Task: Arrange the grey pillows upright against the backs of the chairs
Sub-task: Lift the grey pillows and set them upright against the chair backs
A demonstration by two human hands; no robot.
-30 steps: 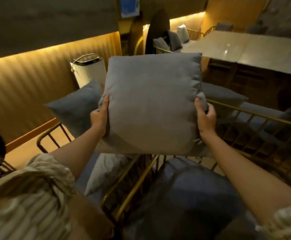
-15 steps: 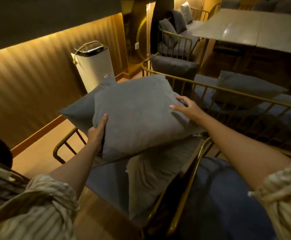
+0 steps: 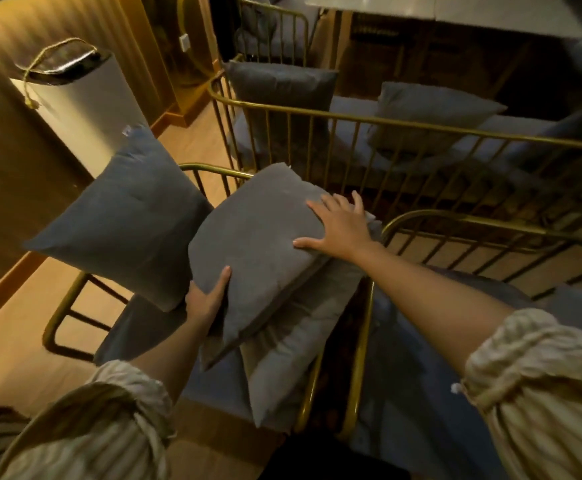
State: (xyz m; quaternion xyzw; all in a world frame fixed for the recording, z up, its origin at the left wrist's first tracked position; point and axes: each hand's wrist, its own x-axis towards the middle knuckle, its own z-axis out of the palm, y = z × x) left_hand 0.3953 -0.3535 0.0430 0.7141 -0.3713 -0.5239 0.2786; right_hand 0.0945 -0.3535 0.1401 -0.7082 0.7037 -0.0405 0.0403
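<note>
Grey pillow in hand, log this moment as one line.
step: placing pillow | left hand: grip on grey pillow lower edge | right hand: flat on top | pillow: tilted on lighter pillow | chair: gold frame

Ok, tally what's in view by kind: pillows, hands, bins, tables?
Pillows: 5 clear (held pillow, pillow under it, left pillow, far pillow, bench pillow); dim shapes at right unclear
Hands: 2 (left hand, right hand)
Bin: 1
Table: 1
Total: 9

Tight room around the chair back

Gold rail (image 3: 369, 323) hems the right; a blue-grey pillow (image 3: 123, 223) crowds the left; a lighter pillow (image 3: 293, 368) fills the seat. Bare floor (image 3: 12, 344) lies open leftward.
</note>
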